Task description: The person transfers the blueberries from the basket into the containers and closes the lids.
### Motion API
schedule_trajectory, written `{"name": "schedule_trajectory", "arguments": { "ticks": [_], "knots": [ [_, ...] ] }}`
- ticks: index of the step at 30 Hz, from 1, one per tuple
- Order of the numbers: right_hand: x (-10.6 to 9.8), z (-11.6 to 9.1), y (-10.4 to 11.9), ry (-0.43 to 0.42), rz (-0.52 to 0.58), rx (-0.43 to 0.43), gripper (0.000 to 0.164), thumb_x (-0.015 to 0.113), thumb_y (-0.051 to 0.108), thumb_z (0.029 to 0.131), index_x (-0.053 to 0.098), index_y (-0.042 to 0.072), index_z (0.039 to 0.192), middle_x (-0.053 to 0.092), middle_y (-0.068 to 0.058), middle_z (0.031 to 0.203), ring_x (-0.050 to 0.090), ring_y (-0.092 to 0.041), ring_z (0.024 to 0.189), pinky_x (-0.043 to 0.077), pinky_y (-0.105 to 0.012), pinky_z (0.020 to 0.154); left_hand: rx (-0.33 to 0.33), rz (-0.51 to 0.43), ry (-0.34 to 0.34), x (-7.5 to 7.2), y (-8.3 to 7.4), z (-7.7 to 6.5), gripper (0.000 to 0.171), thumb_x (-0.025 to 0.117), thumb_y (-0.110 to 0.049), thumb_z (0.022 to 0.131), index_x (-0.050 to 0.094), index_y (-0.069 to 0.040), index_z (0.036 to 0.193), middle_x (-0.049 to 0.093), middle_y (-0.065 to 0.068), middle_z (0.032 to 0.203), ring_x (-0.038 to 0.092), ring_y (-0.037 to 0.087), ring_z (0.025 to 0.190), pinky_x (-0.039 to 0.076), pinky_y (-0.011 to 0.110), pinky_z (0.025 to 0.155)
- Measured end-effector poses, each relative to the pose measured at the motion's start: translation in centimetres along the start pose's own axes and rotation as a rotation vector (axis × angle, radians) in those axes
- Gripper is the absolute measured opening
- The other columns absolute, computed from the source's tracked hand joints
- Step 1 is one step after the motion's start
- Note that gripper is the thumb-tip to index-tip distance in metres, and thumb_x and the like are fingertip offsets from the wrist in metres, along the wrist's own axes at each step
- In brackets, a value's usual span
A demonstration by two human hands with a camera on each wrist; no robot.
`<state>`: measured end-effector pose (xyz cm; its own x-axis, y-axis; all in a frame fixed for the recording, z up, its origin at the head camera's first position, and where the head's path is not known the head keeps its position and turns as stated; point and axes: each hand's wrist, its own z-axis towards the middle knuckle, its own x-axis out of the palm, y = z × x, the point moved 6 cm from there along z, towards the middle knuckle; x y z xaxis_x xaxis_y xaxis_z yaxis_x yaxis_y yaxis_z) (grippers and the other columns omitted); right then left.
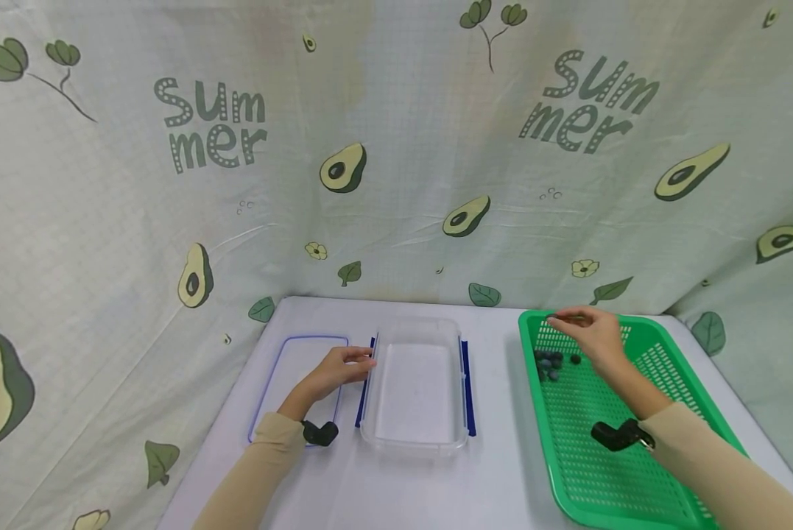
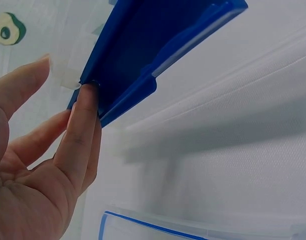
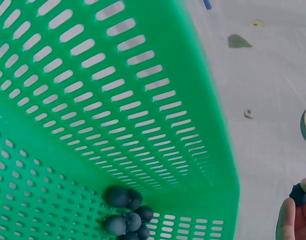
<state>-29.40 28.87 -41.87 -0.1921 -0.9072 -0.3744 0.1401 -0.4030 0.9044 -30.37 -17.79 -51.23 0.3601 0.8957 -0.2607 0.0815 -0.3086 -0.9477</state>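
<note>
Soft, fairly even light; a hazy shadow crosses the table [image 2: 237,190] right of centre in the left wrist view; the basket [image 3: 195,75] blurs along its rim in the right wrist view.

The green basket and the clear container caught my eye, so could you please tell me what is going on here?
A person's right hand pinches a dark round fruit near the far end of the green basket. More dark fruits lie inside the basket towards its far left corner. The left hand touches a blue side flap of the clear container. That container is open, no fruit shows in it, and a blue-edged lid lies to its left.
</note>
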Motion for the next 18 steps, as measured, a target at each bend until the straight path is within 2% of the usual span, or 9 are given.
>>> {"name": "schedule_trajectory", "arguments": {
  "ticks": [7, 13, 18],
  "knots": [
    [1.5, 0.4, 1.0, 0.044, 0.013, 0.008, 0.044, 0.077, 0.023, 0.090, 0.066, -0.010, 0.116, 0.068, 0.010, 0.095, 0.062, 0.005, 0.086, 0.054, -0.013, 0.075, 0.004, -0.010, 0.007, 0.0, 0.1, 0.1, 0.049, 0.068, -0.017, 0.097, 0.053, 0.010, 0.135, 0.062, 0.017, 0.115, 0.067, 0.029, 0.105, 0.057, 0.035, 0.090],
    [3.2, 0.9, 1.9, 0.084, 0.050, 0.012, 0.044, 0.077, 0.023, 0.090, 0.066, -0.009, 0.118, 0.068, 0.000, 0.103, 0.063, 0.003, 0.088, 0.057, -0.019, 0.080, -0.011, -0.014, 0.007, -0.1, 0.0, 0.0, 0.051, 0.070, -0.018, 0.096, 0.053, 0.010, 0.135, 0.062, 0.016, 0.114, 0.067, 0.031, 0.106, 0.057, 0.034, 0.090],
    [4.7, 1.2, 2.6, 0.100, 0.079, 0.018, 0.043, 0.078, 0.023, 0.089, 0.067, -0.009, 0.116, 0.068, 0.000, 0.102, 0.064, 0.000, 0.088, 0.059, -0.025, 0.082, -0.031, -0.016, -0.003, -0.1, 0.1, 0.1, 0.052, 0.072, -0.019, 0.094, 0.055, 0.008, 0.135, 0.063, 0.016, 0.114, 0.067, 0.030, 0.106, 0.057, 0.035, 0.090]
  ]
}}
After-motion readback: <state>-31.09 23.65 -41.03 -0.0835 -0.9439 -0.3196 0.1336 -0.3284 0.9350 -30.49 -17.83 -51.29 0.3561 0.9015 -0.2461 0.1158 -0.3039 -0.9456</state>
